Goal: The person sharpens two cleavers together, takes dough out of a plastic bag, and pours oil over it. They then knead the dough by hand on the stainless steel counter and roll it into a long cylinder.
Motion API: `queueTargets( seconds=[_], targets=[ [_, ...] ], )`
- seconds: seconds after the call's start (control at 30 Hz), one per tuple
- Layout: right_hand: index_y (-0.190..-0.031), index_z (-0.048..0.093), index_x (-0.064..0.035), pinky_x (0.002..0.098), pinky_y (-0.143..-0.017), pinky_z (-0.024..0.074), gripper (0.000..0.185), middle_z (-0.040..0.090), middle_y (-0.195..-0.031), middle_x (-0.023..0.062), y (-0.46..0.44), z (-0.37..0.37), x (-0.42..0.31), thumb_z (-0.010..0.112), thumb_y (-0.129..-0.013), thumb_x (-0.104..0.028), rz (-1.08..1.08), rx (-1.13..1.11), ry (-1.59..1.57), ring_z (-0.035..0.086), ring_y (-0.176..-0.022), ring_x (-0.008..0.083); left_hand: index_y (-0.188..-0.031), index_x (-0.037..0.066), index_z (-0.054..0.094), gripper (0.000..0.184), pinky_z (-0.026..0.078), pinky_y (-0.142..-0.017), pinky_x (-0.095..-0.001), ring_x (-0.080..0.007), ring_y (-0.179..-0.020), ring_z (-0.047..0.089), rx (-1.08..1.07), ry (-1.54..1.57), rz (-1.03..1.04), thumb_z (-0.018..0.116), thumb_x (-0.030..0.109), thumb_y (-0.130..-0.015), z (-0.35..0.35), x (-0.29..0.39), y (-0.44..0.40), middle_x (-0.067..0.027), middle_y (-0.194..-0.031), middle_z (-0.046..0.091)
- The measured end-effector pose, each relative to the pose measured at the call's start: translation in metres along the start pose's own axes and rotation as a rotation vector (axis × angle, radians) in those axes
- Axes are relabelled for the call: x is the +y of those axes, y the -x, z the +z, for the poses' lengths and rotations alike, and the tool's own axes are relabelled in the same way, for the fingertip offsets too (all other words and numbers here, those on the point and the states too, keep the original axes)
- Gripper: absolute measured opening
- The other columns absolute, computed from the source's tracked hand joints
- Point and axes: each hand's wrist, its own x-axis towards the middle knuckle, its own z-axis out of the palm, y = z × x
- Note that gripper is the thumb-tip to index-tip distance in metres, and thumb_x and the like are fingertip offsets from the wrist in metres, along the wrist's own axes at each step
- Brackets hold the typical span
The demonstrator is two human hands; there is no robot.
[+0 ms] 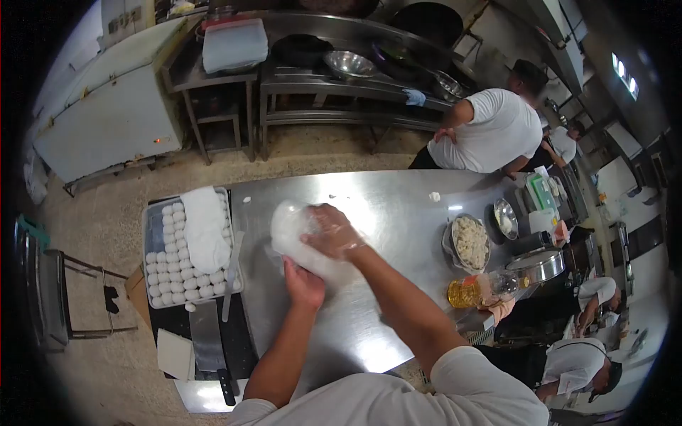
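Observation:
A white, partly see-through sheet or bag [293, 226] is held over the middle of the steel table [369, 319], smeared by motion. My left hand [304, 284] is below it, fingers against its lower edge. From the right, my right hand [331, 233] lies over its front with the fingers apart, and clear film shows around that wrist. To the left stands a plastic tray [158, 245] of round white dough balls [172, 277], partly covered by a white cloth [204, 227].
A cleaver [207, 337] lies on a black board at the left. A bowl of pale filling [470, 243], an oil container [463, 292] and a metal bowl [505, 218] stand at the right. Several people in white shirts are beyond the table.

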Motion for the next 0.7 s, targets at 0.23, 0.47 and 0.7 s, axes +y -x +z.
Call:
queueTargets(
  seconds=[0.23,0.47,0.7],
  targets=[
    [-0.152,0.037,-0.0004,0.0449,-0.12,0.0296,0.088,0.039,-0.152,0.0255,-0.025,0.041,0.006,0.068,-0.087,-0.051,0.009,-0.099,0.148,0.036,-0.142,0.0409,-0.121,0.01,0.06,0.04,0.043,-0.102,-0.0432,-0.0253,-0.121,0.054,0.047,-0.536,-0.238,0.051,0.045,-0.105,-0.073,-0.01,0.053,-0.0049,-0.127,0.061],
    [-0.149,0.038,0.0039,0.0478,-0.119,0.0301,0.091,0.042,-0.148,0.0304,0.11,-0.009,0.037,0.066,-0.088,-0.057,0.085,-0.079,-0.053,0.038,-0.141,0.0433,-0.091,0.006,0.062,0.029,0.05,-0.089,-0.0369,-0.0211,-0.086,0.062,-0.062,-0.985,0.021,0.054,0.029,-0.106,-0.062,0.027,0.09,-0.0075,-0.092,0.064],
    [-0.151,0.038,0.0013,0.0506,-0.118,0.0305,0.088,0.046,-0.147,0.0285,0.338,0.041,0.116,0.075,-0.084,-0.042,0.301,0.034,0.134,0.042,-0.138,0.0435,-0.096,-0.001,0.067,0.018,0.049,-0.084,-0.0301,-0.0171,-0.086,0.06,-0.47,-1.56,0.255,0.066,0.017,-0.098,0.004,-0.043,0.085,-0.0075,-0.097,0.066]
  ],
)
